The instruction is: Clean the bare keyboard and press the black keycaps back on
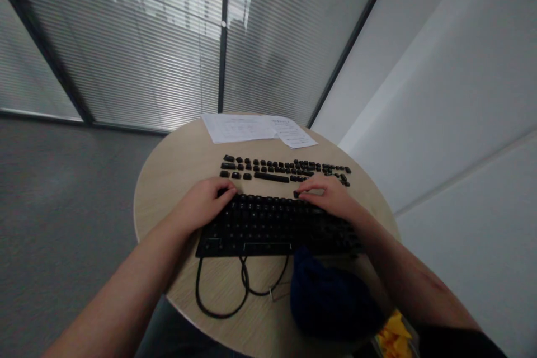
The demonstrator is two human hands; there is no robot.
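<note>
Head view: the right forearm (390, 251) hides the right end of the black keyboard (268, 226) on the wood-grain desk (168, 173). The right hand (329, 194) pinches a small dark keycap (296, 194) by its far edge; whether the curled left hand (205, 201), at its far-left corner, grips anything, I cannot tell. Blocky loose keycaps (271, 177) lie in rows beyond.

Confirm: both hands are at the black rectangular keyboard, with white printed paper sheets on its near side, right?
Near side is wrong: the head view shows the white paper sheets on the far side of the black keyboard. The left hand and right hand are at it.
</note>
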